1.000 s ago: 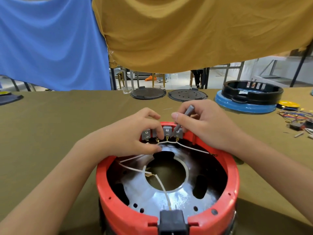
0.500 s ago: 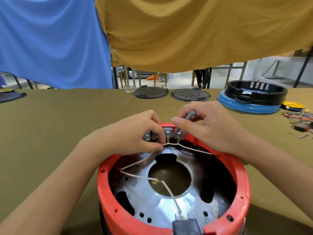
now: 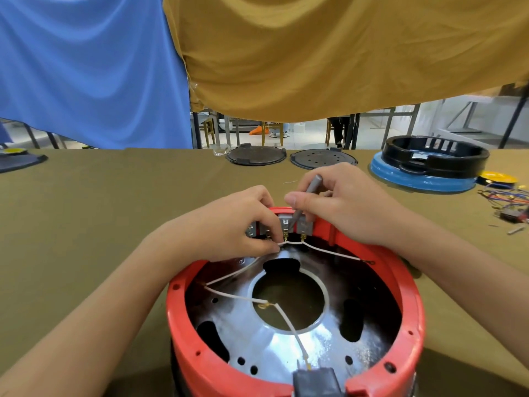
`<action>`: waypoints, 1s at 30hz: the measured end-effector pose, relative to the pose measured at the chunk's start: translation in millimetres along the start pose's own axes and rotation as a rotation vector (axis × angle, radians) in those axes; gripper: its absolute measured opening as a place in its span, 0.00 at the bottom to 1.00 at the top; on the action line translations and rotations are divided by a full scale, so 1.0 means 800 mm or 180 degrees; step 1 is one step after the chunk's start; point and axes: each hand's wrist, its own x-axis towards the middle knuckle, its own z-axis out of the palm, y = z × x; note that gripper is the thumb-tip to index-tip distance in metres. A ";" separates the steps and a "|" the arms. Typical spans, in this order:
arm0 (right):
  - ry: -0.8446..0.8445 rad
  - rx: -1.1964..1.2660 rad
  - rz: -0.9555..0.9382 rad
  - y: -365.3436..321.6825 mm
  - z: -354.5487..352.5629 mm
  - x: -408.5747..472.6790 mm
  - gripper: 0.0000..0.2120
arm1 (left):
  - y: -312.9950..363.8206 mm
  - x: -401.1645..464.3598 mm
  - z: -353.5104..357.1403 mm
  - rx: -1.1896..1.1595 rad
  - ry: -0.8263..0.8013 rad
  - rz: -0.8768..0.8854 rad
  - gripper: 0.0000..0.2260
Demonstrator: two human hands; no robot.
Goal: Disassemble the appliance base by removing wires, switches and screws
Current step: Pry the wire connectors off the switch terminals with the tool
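A round red appliance base [image 3: 415, 310] lies upside down before me, its shiny metal plate [image 3: 257, 339] showing inside. White wires [image 3: 234, 295] cross the plate and run up to grey switches [image 3: 286, 223] on the far rim. My left hand [image 3: 229, 227] pinches a white wire beside the switch terminals. My right hand [image 3: 343, 204] grips a thin grey tool [image 3: 307, 193] whose tip is down among the switches. A black socket [image 3: 316, 381] sits at the near rim.
Two dark round lids [image 3: 256, 156] [image 3: 323, 159] lie at the table's far edge. A black ring on a blue base [image 3: 423, 179] stands far right, with loose coloured wires and small parts [image 3: 509, 199] beside it. Blue and mustard cloths hang behind the table.
The view has shifted a little, so the base sits slightly lower and to the right. Both hands stay at the switches, with the left thumb still on the white wire.
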 end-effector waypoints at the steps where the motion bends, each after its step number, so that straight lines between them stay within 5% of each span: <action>1: 0.0003 0.0013 0.0028 0.000 0.001 0.004 0.13 | 0.000 -0.001 0.000 -0.0016 -0.0004 0.0001 0.03; 10: 0.0069 0.0482 0.0272 0.008 0.005 0.011 0.15 | 0.000 0.001 0.000 -0.0097 0.0017 -0.0019 0.02; 18: 0.0227 -0.0085 -0.0221 0.004 0.007 -0.003 0.11 | 0.000 0.000 0.000 -0.0095 0.0039 -0.0008 0.03; 30: 0.0053 0.0481 0.0210 0.007 0.005 0.013 0.15 | 0.000 0.000 0.000 -0.0101 0.0010 -0.0022 0.02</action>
